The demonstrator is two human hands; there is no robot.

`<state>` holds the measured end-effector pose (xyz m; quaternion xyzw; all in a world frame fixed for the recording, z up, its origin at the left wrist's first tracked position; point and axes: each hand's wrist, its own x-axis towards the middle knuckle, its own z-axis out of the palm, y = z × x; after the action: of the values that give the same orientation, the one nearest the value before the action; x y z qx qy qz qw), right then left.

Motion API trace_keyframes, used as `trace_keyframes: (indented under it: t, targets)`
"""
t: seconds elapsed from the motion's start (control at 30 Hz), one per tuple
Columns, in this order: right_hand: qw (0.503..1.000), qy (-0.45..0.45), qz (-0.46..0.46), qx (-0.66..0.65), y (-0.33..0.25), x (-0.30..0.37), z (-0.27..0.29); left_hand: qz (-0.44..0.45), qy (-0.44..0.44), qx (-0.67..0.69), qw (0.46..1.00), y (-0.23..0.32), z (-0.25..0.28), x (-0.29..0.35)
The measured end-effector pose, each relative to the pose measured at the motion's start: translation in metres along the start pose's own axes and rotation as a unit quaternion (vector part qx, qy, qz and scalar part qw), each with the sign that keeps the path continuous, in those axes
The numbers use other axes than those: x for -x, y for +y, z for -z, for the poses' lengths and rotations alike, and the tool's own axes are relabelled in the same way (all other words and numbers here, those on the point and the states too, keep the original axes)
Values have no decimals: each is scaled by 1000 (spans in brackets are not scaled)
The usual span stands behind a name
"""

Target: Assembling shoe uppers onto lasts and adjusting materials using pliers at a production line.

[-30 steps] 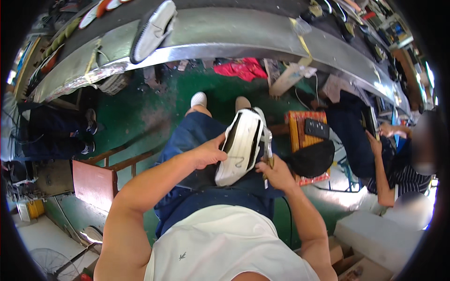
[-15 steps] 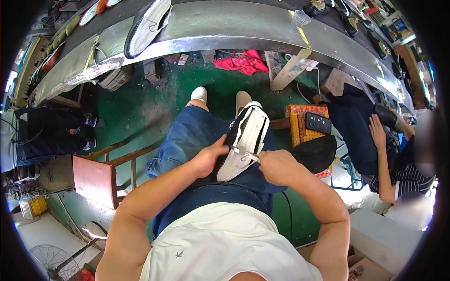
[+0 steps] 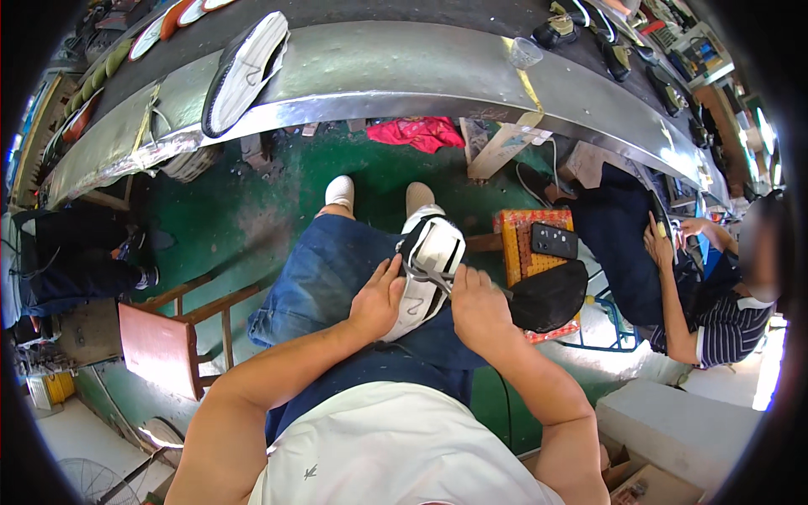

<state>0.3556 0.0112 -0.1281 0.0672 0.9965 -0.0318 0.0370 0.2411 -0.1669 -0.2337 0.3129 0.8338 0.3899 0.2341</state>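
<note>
A half-made shoe [image 3: 411, 313] lies across my lap, its pale underside up and its toe pointing away from me. Dark upper material shows along its edges. My left hand [image 3: 377, 305] grips the shoe's left side, thumb and fingers at the upper's edge. In my right hand [image 3: 477, 307] are metal pincers [image 3: 429, 275], their jaws across the middle of the shoe, near my left fingertips. The handles are mostly hidden by my fingers. Whether the jaws have hold of the upper cannot be made out.
Ahead runs a metal-edged bench [image 3: 362, 76], with another unfinished shoe [image 3: 244, 74] on it. To my right, a beaded seat [image 3: 526, 261] holds a phone [image 3: 554, 241] and a black cloth piece [image 3: 549, 296]. A co-worker [image 3: 715, 328] sits beyond it. A wooden stool [image 3: 158, 347] stands left.
The pincers have turned on the shoe, and their jaws now show. My left hand has shifted up along the shoe's edge. My view has swung slightly right.
</note>
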Motion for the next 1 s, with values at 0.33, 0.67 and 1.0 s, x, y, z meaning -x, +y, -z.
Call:
trace_keyframes:
  t: [0.33,0.67,1.0]
  targets:
    - [875,-251,-141,-390,54,11,-34,-183,-94,-143,968,3,19,-19]
    - [938,-133,-116,-299,44,-29,-25,-50,-278,-197,939,50,51,-33]
    - [923,-47,-85,-372,12,14,-46,81,-143,111,980,-3,35,7]
